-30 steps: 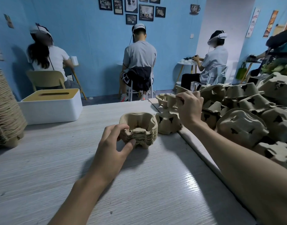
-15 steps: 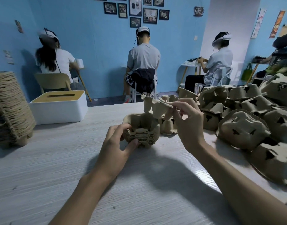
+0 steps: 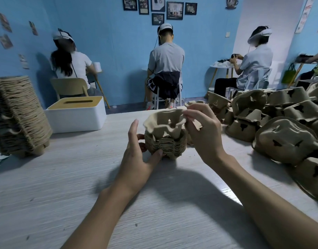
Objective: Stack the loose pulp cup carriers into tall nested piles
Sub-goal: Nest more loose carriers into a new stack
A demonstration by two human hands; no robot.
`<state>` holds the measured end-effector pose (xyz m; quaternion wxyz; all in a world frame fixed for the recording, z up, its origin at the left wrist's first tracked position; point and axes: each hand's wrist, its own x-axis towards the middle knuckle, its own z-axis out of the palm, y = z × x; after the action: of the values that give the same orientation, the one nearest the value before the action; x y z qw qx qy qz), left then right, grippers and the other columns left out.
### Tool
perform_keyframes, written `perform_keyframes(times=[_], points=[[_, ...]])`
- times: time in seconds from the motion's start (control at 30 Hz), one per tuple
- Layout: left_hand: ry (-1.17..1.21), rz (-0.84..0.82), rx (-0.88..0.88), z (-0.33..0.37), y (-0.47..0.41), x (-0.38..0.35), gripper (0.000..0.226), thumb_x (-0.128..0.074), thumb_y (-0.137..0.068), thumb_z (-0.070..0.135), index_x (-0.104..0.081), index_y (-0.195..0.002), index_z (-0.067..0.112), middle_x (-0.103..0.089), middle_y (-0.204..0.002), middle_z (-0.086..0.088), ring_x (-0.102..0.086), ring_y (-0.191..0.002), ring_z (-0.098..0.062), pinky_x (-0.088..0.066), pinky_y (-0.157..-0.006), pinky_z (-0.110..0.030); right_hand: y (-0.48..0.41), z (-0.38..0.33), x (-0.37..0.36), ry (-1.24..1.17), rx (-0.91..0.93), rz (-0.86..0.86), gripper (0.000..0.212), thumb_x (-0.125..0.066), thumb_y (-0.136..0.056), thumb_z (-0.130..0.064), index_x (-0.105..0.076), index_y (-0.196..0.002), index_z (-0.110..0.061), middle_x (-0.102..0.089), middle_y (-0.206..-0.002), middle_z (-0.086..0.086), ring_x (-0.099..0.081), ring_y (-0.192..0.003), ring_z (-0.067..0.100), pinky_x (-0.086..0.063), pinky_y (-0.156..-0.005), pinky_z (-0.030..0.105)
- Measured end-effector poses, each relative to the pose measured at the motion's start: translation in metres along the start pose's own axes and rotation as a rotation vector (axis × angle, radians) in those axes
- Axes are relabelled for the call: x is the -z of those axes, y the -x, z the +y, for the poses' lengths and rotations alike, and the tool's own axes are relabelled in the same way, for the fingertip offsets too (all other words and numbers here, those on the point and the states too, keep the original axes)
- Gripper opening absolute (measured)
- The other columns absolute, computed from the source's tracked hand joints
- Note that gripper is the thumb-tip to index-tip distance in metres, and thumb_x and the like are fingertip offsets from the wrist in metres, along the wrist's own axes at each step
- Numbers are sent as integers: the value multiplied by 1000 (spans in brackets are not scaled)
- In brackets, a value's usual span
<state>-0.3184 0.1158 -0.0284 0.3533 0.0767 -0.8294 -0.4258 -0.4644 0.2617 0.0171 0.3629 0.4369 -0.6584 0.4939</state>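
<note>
Right hand (image 3: 203, 133) pinches a light, flimsy carrier (image 3: 163, 124) by its rim; left hand (image 3: 136, 155) fingers loosely cup the small pile (image 3: 166, 148).

On the table (image 3: 64, 186) the left hand (image 3: 136, 159) holds a short stack (image 3: 165, 148), the right hand (image 3: 203, 133) pinches the rim of a carrier (image 3: 163, 124) sitting in its top, loose carriers (image 3: 284, 141) heaped right, tall pile (image 3: 16, 115) far left.

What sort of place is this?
Probably a café-styled room used for group recording sessions, not a factory: seated people wearing headsets, framed coffee pictures on the blue wall, loose pulp carriers heaped on the table.
</note>
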Motion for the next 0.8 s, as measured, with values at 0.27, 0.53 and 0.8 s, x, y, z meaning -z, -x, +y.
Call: perform_keyframes(times=[0.27, 0.53, 0.8], points=[[-31, -2, -51, -1, -1, 0, 77, -76, -87, 22, -31, -142, 51, -51, -131, 5, -58, -118, -17, -48, -104, -46, 12, -13, 6, -223, -341, -138, 36, -49, -89, -15, -67, -119, -18, -69, -104, -1, -67, -93, 10, -56, -82, 46], [-33, 15, -32, 0, -1, 0, 71, -78, -86, 19, -39, -141, 40, -54, -129, 6, -60, -114, -13, -49, -102, -42, 17, -11, 2, -164, -366, -264, 43, -45, -92, -55, -62, -123, -30, -66, -93, 2, -57, -81, 18, -50, -82, 52], [-74, -5, -44, 2, 1, 2, 58, -74, -88, 19, -47, -135, 42, -52, -125, 8, -56, -111, -8, -42, -98, -16, 19, 9, 0, 62, -440, -210, 38, -45, -97, -39, -64, -123, -20, -60, -121, 1, -54, -115, 22, -42, -100, 50]])
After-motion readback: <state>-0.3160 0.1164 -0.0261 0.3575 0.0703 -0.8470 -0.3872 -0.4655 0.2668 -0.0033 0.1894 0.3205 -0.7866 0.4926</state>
